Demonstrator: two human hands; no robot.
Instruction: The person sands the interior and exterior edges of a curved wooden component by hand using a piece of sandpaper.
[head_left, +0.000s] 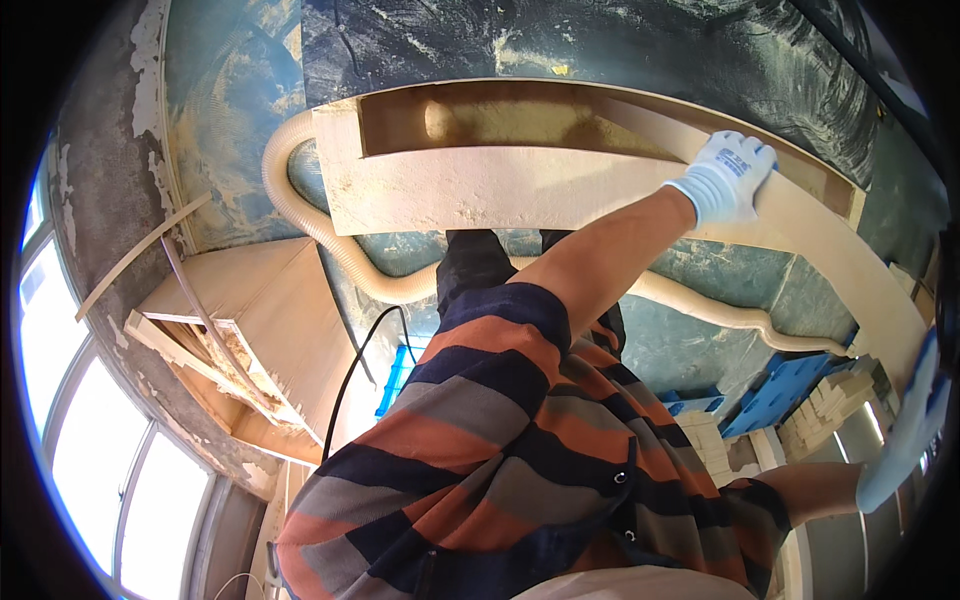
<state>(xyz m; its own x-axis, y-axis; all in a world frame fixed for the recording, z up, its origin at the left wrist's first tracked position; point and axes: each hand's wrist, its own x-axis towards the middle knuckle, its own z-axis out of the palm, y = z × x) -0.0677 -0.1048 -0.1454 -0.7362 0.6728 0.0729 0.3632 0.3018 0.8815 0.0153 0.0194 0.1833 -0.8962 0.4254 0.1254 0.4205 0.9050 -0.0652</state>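
Note:
A long, flat pale wooden board (832, 251) slants from the slot of a wooden box out to the right rim of the picture. My left hand (727, 176), in a white and light-blue work glove, reaches across my body and grips the board partway along. Against its near end is my gloved right hand (904, 435), partly lost in the dark rim, with its fingers along the board's edge. The board's far end dips into the long opening of the box (480, 187), which stands in front of my legs. A rounded pale fitting (435, 120) shows inside.
A ribbed hose (375, 281) loops around the box and behind my legs. To the left, a wooden bin (277, 315) holds offcuts, with long strips leaning across it. Blue plastic pallets (776, 390) and stacked wood pieces (829, 405) stand right. The green floor (232, 135) is dusty.

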